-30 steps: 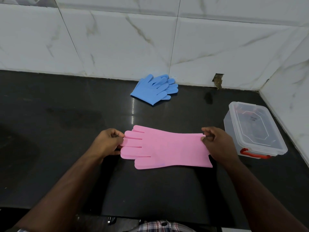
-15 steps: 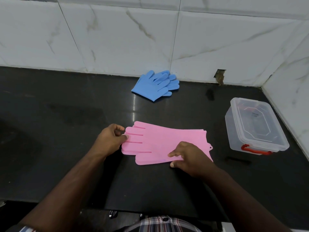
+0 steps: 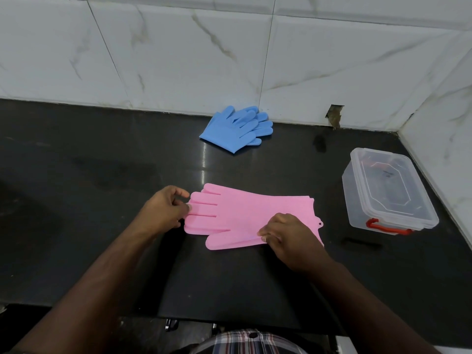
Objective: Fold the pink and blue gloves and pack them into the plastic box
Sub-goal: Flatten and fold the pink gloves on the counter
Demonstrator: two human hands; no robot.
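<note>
The pink gloves [image 3: 245, 213] lie flat and stacked on the black counter, fingers pointing left, cuffs to the right. My left hand [image 3: 163, 209] pinches the fingertips at their left end. My right hand [image 3: 286, 236] pinches the near edge by the thumb and hides part of the cuff. The blue gloves [image 3: 236, 129] lie in a stack by the back wall, untouched. The clear plastic box [image 3: 388, 192] stands at the right with its lid on and a red latch at its near end.
The black counter [image 3: 102, 175] ends at white marble tiled walls behind and to the right. A chipped hole [image 3: 335, 116] marks the back wall near the corner. The counter's front edge runs just below my forearms.
My right hand left the far cuff corner and came down to the near edge of the pink gloves. The left hand kept its hold on the fingertips.
</note>
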